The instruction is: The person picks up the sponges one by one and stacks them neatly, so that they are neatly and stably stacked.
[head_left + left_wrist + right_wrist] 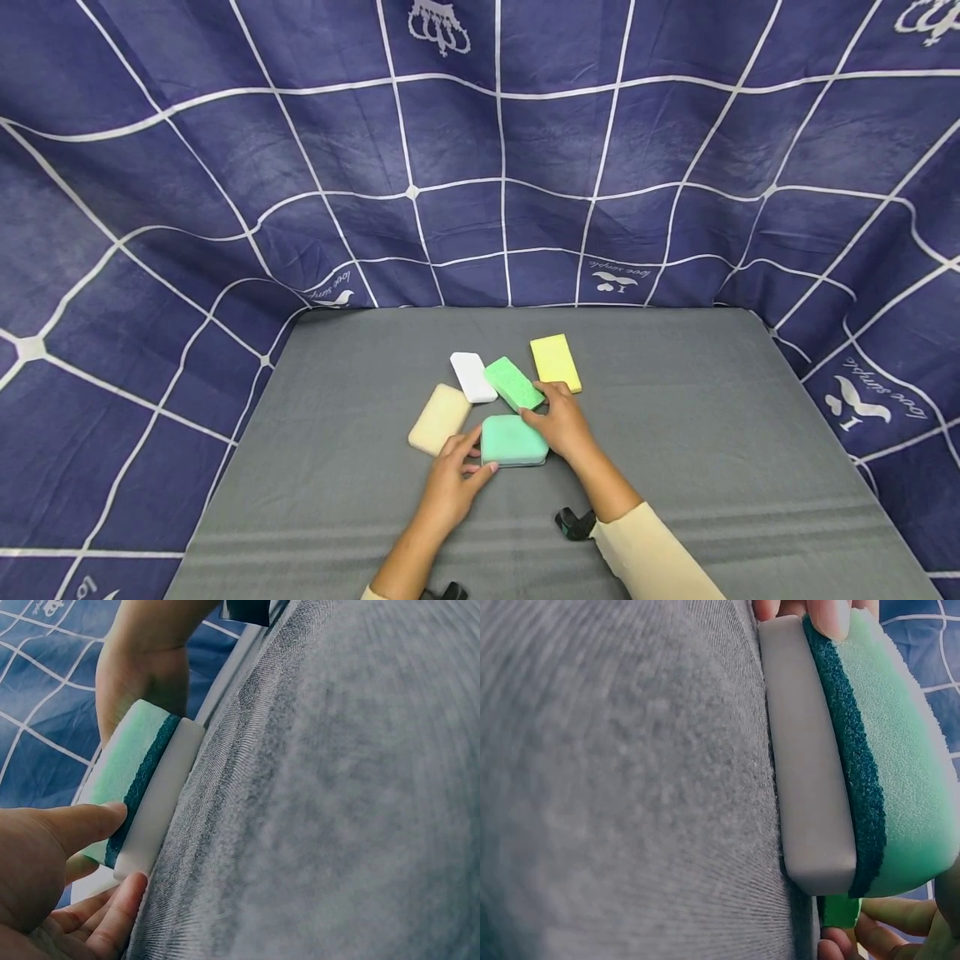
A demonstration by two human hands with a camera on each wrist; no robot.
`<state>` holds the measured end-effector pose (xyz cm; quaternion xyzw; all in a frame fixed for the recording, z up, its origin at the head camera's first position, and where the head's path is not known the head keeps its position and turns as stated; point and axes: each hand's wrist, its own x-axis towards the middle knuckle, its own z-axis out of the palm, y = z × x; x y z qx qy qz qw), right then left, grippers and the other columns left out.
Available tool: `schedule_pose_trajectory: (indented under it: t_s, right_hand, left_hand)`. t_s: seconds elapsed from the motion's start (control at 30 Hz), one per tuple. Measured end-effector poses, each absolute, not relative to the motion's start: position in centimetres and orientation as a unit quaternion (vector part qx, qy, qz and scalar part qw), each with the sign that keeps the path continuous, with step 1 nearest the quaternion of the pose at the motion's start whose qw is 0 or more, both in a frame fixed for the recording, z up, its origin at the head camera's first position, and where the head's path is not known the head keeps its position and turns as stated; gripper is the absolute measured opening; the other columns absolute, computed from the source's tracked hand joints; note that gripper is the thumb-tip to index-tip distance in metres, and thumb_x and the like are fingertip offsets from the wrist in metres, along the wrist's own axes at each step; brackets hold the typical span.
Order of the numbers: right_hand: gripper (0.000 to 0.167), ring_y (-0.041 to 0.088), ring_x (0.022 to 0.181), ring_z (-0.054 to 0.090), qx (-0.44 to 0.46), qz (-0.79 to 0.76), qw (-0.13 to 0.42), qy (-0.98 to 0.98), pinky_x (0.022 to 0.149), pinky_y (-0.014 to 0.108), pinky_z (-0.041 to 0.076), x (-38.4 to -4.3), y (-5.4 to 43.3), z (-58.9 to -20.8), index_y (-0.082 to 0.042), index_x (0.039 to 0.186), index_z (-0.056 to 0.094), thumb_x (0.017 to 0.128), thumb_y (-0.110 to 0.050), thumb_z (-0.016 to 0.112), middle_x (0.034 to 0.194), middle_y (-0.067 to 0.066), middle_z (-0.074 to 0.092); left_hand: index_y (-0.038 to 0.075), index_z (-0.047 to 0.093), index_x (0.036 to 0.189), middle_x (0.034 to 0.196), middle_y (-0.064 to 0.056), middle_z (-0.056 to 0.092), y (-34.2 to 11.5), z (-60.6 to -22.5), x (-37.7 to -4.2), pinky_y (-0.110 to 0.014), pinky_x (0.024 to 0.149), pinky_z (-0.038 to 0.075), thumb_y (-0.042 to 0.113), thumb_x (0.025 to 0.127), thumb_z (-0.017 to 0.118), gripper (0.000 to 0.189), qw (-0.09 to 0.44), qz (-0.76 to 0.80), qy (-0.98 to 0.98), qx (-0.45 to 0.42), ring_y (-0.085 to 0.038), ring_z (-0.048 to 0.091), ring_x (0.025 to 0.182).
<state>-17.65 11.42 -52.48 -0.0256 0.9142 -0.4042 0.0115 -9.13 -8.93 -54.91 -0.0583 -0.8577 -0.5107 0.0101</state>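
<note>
A mint-green sponge (513,438) with a dark teal scouring layer lies flat on top of a white block (810,765). Beside its left end my left hand (452,479) grips the stack. The left thumb (105,817) presses the scouring layer, while other fingers touch the white block's end near the cloth. Just beyond the stack, a bright green sponge (513,384) lies at an angle. My right hand (561,422) pinches its right end between thumb and fingers. In the right wrist view, the stack hides most of that green sponge.
Behind the stack lie a cream sponge (440,419) at left, a white sponge (473,377) touching the green one, and a yellow sponge (556,362) at right. Grey cloth (337,467) covers the table. A blue checked curtain (465,208) surrounds its back and sides.
</note>
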Motion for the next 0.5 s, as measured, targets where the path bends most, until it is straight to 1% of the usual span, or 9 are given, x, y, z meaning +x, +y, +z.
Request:
schedule_pose_trajectory:
  t_s: [0.17,0.33,0.4,0.5]
  right_hand:
    - [0.06,0.031,0.106,0.06,-0.026,-0.424,0.002,0.905,0.087,0.046,0.052,-17.57,11.53,-52.63,-0.001,0.139,0.058,0.088,-0.025,0.078,0.132,0.019,0.056]
    - [0.059,0.028,0.104,0.06,-0.019,-0.443,-0.014,0.896,0.086,0.04,0.052,-17.67,11.65,-52.94,-0.003,0.138,0.061,0.086,-0.023,0.081,0.129,0.015,0.06]
    - [0.057,0.028,0.104,0.061,-0.017,-0.453,-0.02,0.891,0.085,0.039,0.053,-17.68,11.74,-52.94,-0.003,0.136,0.062,0.085,-0.021,0.081,0.128,0.015,0.061]
    - [0.055,0.03,0.104,0.062,-0.005,-0.481,-0.014,0.877,0.085,0.04,0.056,-17.66,11.93,-52.85,-0.004,0.135,0.063,0.085,-0.019,0.081,0.129,0.016,0.061]
  left_hand:
    - [0.011,0.051,0.149,0.128,-0.012,0.059,-8.93,-54.86,-9.1,-0.022,0.084,0.06,0.016,0.09,0.077,0.064,0.013,-0.513,-0.856,-0.06,-0.024,0.062,0.111]
    - [0.009,0.051,0.148,0.129,-0.011,0.059,-8.94,-54.83,-9.08,-0.022,0.084,0.06,0.015,0.09,0.077,0.064,0.013,-0.515,-0.855,-0.058,-0.024,0.061,0.11]
    - [0.009,0.051,0.148,0.129,-0.012,0.058,-8.96,-54.83,-9.06,-0.022,0.084,0.06,0.015,0.09,0.077,0.064,0.013,-0.515,-0.855,-0.058,-0.024,0.061,0.11]
    - [0.009,0.051,0.149,0.13,-0.012,0.058,-8.97,-54.78,-9.04,-0.023,0.084,0.06,0.015,0.09,0.077,0.064,0.014,-0.514,-0.856,-0.061,-0.024,0.061,0.111]
